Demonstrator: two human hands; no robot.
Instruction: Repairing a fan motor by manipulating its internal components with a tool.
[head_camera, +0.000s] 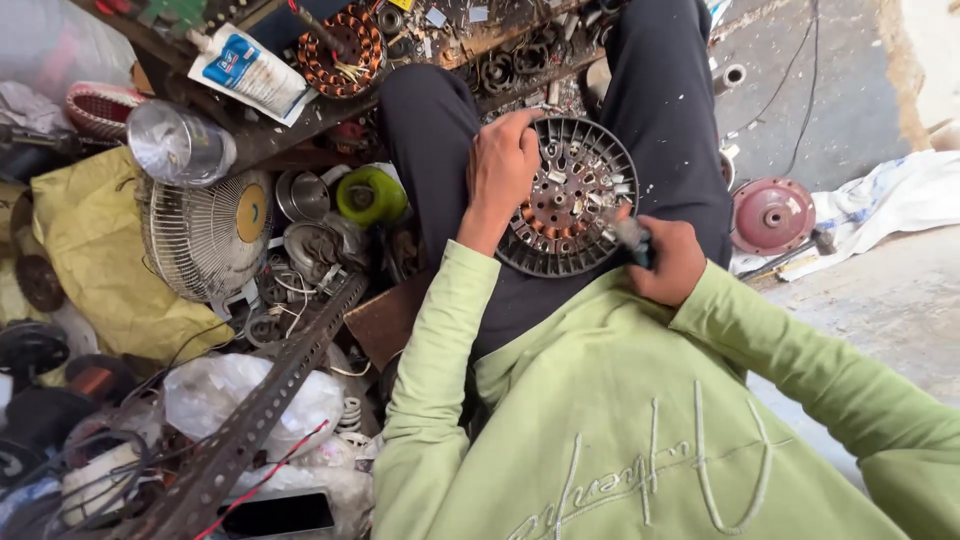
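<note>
- Motor stator (568, 200) lies on the person's lap, centre of the frame, copper windings showing inside a dark slotted ring.
- Left hand (500, 165) rests on the stator's left rim, fingers curled over the edge, grip clenched on it.
- Right hand (665, 262) at the stator's lower right edge, grip closed around a small tool (632, 237) whose tip touches the windings.
- Small fan (208, 235) with a wire guard sits at left of the frame, among scrap parts.
- Another copper winding (342, 52) lies on the shelf at upper left.
- Red round cover (772, 215) lies on the floor at right.
- Perforated angle bar (262, 405) runs across the lower left.
</note>
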